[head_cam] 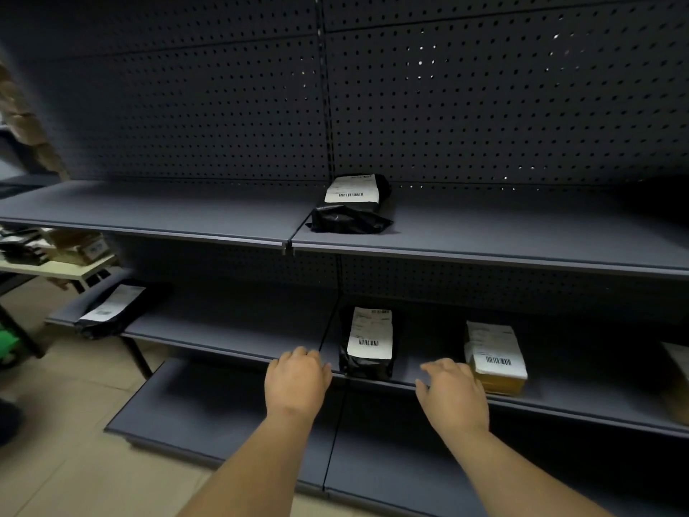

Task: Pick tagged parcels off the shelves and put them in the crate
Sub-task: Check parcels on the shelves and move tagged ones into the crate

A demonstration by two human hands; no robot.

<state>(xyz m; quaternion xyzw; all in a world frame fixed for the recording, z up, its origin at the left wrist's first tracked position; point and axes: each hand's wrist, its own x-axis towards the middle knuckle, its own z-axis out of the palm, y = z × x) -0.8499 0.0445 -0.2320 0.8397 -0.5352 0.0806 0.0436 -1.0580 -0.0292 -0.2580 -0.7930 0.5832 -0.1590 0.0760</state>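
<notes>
A black parcel with a white barcode label [369,343] lies on the middle shelf [231,330], between my two hands. My left hand [296,382] hovers just left of it, fingers loosely curled, holding nothing. My right hand [453,393] is just right of it, fingers spread and relaxed, holding nothing. A yellow-brown parcel with labels [494,358] lies on the same shelf beside my right hand. Another black labelled parcel [352,205] sits on the upper shelf [149,210]. A third black parcel [110,307] lies at the middle shelf's left end. No crate is in view.
Dark pegboard [484,106] backs the shelves. The bottom shelf [208,412] juts out toward me near the tiled floor [67,472]. At the left stands a pale table [59,268] with boxes, and something green [9,345] is by the floor.
</notes>
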